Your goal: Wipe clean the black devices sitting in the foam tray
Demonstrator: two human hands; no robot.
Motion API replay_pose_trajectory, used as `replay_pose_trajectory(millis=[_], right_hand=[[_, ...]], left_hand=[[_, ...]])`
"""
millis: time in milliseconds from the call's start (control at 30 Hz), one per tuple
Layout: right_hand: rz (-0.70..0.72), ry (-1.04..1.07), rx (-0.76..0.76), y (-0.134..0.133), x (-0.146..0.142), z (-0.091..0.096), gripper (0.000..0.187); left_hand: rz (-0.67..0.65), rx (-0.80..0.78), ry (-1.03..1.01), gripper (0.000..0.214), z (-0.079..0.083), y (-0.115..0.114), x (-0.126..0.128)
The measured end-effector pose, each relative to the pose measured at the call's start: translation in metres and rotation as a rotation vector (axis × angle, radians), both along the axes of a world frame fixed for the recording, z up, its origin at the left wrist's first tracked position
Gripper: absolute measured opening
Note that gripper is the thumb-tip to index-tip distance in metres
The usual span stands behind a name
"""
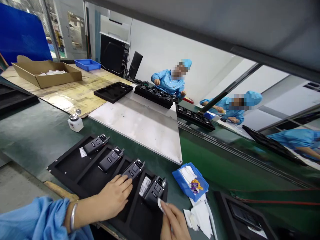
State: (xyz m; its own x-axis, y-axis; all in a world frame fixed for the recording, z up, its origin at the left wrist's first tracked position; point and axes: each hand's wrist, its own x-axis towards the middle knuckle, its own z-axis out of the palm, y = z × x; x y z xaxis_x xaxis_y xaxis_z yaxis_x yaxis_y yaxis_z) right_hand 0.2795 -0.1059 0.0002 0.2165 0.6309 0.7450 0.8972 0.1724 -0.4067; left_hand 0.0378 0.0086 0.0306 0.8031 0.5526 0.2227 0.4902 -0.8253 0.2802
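Observation:
A black foam tray (pixel 82 178) holds several black walkie-talkies, one to a compartment. My left hand (pixel 111 198) lies over the lower part of the third walkie-talkie (pixel 134 168), its fingers stretched out and its thumb hidden. Close to the fourth walkie-talkie (pixel 155 191), my right hand (pixel 175 221) pinches a small white wipe (pixel 160 204), which reaches the radio's lower right edge. White labels with print show beside the first walkie-talkie (pixel 95 144) and the fourth. The second walkie-talkie (pixel 111 159) lies untouched in its slot.
A blue bin (pixel 176 178) with white pieces and purple-orange packets sits right of the tray, beside white cloths (pixel 201 216). Behind the tray stand a pump bottle (pixel 75 122) and a white board (pixel 140 128). Another tray (pixel 225 206) lies right. Co-workers in blue sit across the line.

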Motion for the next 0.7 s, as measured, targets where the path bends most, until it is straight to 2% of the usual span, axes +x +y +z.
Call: replay_pose_trajectory(millis=[100,200,300,367,467,500,600,700], right_hand=[[0.159,-0.137,-0.118,0.054,-0.015,0.028,0.026],[0.2,-0.284,-0.169,0.106,-0.029,0.039,0.029],[0.153,-0.509,-0.198,0.148,-0.02,0.043,0.029],[0.035,-0.6,-0.162,0.166,0.002,0.047,0.028],[-0.199,-0.528,-0.087,0.17,0.037,0.052,0.026],[-0.227,-0.494,-0.089,0.165,0.044,0.052,0.026],[-0.206,-0.417,-0.13,0.142,0.044,0.051,0.028],[-0.178,-0.109,-0.097,0.121,0.028,0.052,0.024]], left_hand=[[-0.024,0.031,0.001,0.044,-0.015,-0.002,-0.021],[-0.021,0.023,-0.01,0.043,-0.018,-0.002,-0.022],[-0.034,0.031,-0.033,0.04,-0.017,-0.001,-0.02],[-0.049,0.038,-0.04,0.04,-0.02,0.0,-0.02],[-0.087,0.051,-0.024,0.042,-0.025,0.001,-0.021],[-0.1,0.056,-0.018,0.042,-0.026,0.001,-0.021],[-0.117,0.065,-0.017,0.042,-0.028,0.002,-0.02],[-0.122,0.058,-0.029,0.041,-0.028,0.003,-0.018]])
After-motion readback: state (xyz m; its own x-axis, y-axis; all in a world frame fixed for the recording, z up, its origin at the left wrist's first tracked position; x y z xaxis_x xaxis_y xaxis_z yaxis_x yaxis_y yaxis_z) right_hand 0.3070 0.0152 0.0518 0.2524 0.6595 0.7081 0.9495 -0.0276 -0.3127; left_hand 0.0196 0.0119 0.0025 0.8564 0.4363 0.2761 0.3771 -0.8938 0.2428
